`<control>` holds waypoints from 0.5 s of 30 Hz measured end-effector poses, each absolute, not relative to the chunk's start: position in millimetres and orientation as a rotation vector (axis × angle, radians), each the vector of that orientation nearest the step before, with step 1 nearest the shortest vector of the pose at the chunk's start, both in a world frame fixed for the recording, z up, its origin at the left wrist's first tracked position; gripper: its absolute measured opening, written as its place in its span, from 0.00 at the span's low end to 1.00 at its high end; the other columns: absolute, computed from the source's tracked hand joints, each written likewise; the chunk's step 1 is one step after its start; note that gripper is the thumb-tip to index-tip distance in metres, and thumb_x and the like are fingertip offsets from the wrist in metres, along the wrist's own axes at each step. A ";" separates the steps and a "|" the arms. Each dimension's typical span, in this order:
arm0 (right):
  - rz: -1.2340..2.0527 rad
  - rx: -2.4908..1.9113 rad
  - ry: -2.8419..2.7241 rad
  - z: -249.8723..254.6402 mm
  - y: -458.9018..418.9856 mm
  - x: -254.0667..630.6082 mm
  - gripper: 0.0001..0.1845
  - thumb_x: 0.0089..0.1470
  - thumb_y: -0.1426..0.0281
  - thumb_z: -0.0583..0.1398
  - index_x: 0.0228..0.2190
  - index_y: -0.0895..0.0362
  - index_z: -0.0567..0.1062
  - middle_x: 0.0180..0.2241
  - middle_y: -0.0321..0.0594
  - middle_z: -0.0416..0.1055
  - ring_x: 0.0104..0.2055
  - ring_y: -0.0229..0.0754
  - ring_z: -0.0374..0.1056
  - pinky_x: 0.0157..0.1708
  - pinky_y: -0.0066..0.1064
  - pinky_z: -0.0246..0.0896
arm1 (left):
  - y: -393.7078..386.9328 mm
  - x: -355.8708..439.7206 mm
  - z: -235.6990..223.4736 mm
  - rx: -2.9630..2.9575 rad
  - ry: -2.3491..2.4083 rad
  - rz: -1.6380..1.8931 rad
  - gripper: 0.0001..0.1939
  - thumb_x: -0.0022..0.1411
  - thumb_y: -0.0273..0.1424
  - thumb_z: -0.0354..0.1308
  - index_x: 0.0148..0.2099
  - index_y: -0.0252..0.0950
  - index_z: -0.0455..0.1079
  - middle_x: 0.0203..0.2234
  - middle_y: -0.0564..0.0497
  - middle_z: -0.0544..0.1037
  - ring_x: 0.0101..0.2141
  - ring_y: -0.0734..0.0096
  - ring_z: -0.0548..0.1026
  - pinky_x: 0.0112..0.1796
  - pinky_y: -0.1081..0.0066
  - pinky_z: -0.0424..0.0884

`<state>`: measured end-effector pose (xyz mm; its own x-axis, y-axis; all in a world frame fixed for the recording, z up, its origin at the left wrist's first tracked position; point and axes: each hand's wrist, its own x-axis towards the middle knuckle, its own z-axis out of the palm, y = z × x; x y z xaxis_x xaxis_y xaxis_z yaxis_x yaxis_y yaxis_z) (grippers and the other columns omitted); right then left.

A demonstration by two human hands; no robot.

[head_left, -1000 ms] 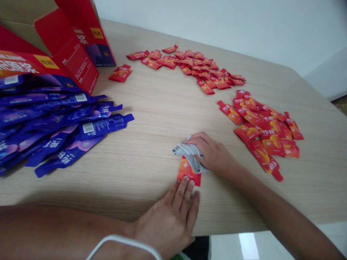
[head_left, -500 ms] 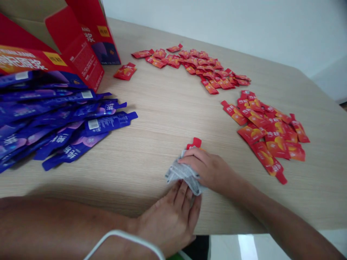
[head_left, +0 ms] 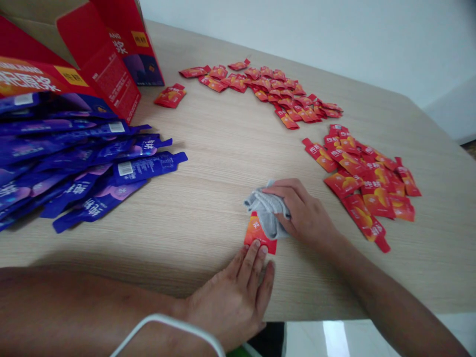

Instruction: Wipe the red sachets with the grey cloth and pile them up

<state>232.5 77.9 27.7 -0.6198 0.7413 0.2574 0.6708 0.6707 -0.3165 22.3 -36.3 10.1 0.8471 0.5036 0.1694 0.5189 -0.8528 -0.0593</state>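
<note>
White cable: It arcs over the person's left forearm, close to the edge of the view; I can't tell what it belongs to.
Left hand (head_left: 232, 300): Laid low and palm down near the edge of the tabletop (head_left: 208, 198), its fingers (head_left: 256, 248) stretched out, mostly close together, one set a little apart. They grip nothing; the tips press the near end of a packet, probably so it won't slide under the rubbing hand.
Packet (head_left: 253, 232): Red and orange, flat on the tabletop between both hands, printed face up. Lying flat like that, it likely gives the cloth firm backing. Its far end is hidden.
Right hand (head_left: 308, 213): It comes in from the other side, fingers clamped on the bunched cloth, leaving the pinned end free.
Cloth (head_left: 266, 206): Grey and folded, resting over the packet's upper part; bunching it presumably makes a thicker pad.
Blue packets (head_left: 145, 168): Overlapping in a heap to the left, in front of the box, many necks pointing inward, which would make them easy to pick up.
Right pile (head_left: 375, 191): Red packets overlap beside the right forearm, within easy reach.
Box (head_left: 111, 82): Open behind the blue heap, a flap folded outward.
Lone packet (head_left: 170, 96): Red, just beside the box, apart from the others.
Far pile (head_left: 277, 91): More red packets trail across the back, seemingly kept separate from the right pile.
</note>
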 end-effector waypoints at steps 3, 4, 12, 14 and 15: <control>0.345 -0.900 -2.685 24.4 57.6 221.6 0.20 0.61 0.77 0.56 0.53 0.54 0.70 0.50 0.47 0.72 0.50 0.47 0.72 0.45 0.36 0.74 | -37.1 23.0 11.2 -2.936 -0.813 -0.229 0.28 0.72 0.43 0.50 0.61 0.23 0.67 0.51 0.30 0.78 0.52 0.46 0.78 0.54 0.52 0.68; 0.365 -0.870 -2.729 22.2 55.4 218.8 0.19 0.61 0.77 0.56 0.52 0.53 0.71 0.50 0.46 0.72 0.49 0.46 0.73 0.43 0.35 0.75 | -37.2 23.1 11.7 -2.940 -0.820 -0.216 0.28 0.72 0.43 0.50 0.61 0.23 0.68 0.50 0.30 0.79 0.51 0.46 0.78 0.53 0.52 0.69; 0.306 -1.253 -2.566 11.4 107.8 234.5 0.18 0.62 0.73 0.59 0.54 0.53 0.69 0.52 0.46 0.69 0.54 0.49 0.70 0.45 0.38 0.74 | -35.8 19.4 10.3 -2.925 -0.776 -0.170 0.38 0.70 0.50 0.52 0.63 0.18 0.65 0.58 0.25 0.71 0.60 0.41 0.70 0.58 0.52 0.66; 0.214 -1.319 -2.506 10.7 118.8 243.5 0.18 0.63 0.72 0.58 0.54 0.53 0.68 0.53 0.46 0.68 0.54 0.50 0.69 0.45 0.40 0.74 | -34.8 17.2 9.2 -2.930 -0.762 -0.172 0.40 0.69 0.53 0.52 0.64 0.19 0.64 0.58 0.25 0.71 0.60 0.40 0.71 0.58 0.52 0.67; 0.168 -1.342 -2.463 11.0 122.2 247.7 0.18 0.63 0.71 0.58 0.54 0.53 0.68 0.53 0.46 0.68 0.54 0.50 0.69 0.46 0.40 0.73 | -33.8 15.9 9.1 -2.935 -0.757 -0.178 0.41 0.69 0.55 0.50 0.64 0.19 0.64 0.58 0.26 0.71 0.60 0.40 0.71 0.58 0.52 0.67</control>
<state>247.7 122.2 11.0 -0.5020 0.8338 0.2297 0.7948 0.5495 -0.2576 15.9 -33.8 9.1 0.8693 0.4743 0.1391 0.4866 -0.8706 -0.0730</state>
